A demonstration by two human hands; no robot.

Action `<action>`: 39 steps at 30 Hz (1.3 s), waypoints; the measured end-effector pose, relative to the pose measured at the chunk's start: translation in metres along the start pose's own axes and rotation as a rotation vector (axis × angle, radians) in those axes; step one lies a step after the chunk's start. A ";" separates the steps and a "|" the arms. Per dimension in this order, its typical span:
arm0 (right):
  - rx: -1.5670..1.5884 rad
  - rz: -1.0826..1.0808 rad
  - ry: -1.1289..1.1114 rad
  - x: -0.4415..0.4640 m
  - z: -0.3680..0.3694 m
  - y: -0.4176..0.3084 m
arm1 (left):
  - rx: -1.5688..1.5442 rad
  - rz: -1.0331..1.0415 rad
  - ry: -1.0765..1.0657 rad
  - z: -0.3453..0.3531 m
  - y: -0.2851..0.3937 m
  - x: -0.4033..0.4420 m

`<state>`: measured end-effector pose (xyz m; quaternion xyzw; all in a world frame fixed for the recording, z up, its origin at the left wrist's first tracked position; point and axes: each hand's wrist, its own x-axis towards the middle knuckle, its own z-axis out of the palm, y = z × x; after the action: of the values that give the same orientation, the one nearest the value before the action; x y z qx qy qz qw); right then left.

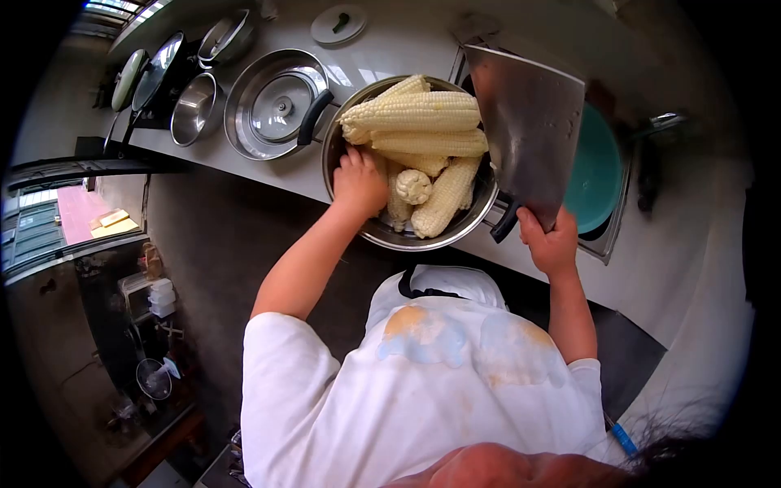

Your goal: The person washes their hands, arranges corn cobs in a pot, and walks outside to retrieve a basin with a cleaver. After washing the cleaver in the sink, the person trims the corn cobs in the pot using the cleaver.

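A wide steel pot (358, 221) holds several peeled, pale corn cobs (423, 112), stacked lengthwise at the back and standing or leaning at the front. My left hand (360, 180) reaches over the pot's left side, its fingers bent round a corn cob (398, 202) that is partly hidden under the palm. In my right hand (551, 241) is a large cleaver (530, 122), gripped at its lower end, with the broad blade upright beside the pot's right rim. The cleaver's handle is mostly covered by my fingers.
Left of the pot lie a steel pan (236, 114) with a glass lid (283, 107) in it and a steel bowl (195, 110). A teal basin (598, 171) sits at the sink, near a faucet (663, 122). Behind stands a white plate (332, 32).
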<state>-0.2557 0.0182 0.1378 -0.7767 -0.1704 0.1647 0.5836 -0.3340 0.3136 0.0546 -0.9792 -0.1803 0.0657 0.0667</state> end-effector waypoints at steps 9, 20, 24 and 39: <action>0.124 0.009 0.026 0.001 -0.001 0.004 | -0.369 0.640 0.067 -0.037 0.012 -0.008; 0.034 -0.048 -0.011 0.001 -0.004 0.011 | -0.297 0.301 -0.037 -0.035 0.006 -0.034; 0.084 -0.013 0.017 -0.001 -0.003 0.008 | -0.314 0.302 -0.158 -0.048 0.011 -0.030; 0.095 -0.038 -0.018 -0.005 0.000 0.006 | -0.362 0.551 -0.342 -0.033 -0.005 -0.008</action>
<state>-0.2595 0.0146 0.1319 -0.7433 -0.1825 0.1685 0.6211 -0.3380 0.3120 0.0889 -0.9618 0.0731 0.2108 -0.1586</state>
